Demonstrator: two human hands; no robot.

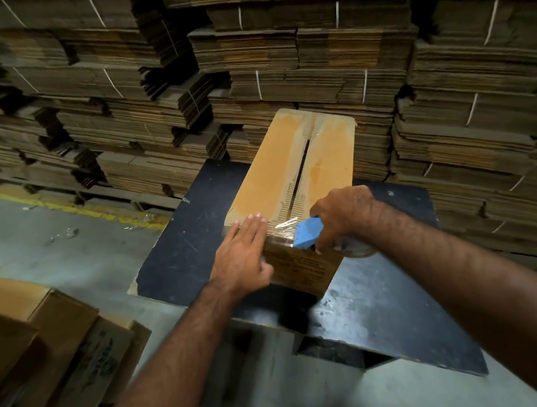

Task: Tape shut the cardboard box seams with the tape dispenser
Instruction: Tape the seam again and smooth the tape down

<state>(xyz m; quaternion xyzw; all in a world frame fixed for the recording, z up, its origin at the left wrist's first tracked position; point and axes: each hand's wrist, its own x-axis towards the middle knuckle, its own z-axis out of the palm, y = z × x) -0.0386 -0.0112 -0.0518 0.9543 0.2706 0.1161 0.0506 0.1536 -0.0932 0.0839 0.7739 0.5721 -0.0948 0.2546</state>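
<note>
The box (291, 184) stands on a dark table (183, 236). Its centre seam gapes untaped; tape is only started at its near edge. The right hand (343, 216) grips the dispenser (306, 234) there. The left hand (244, 253), flat and open, presses the box's near corner.

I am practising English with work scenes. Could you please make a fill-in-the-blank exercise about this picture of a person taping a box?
1. The right hand holds a tape dispenser whose colour is ____.
2. The left hand lies flat on the near ____ corner of the cardboard box.
3. The box stands on a ____ board.
4. The centre seam on the box top is mostly ____.

Missing words: blue; left; black; open
</note>
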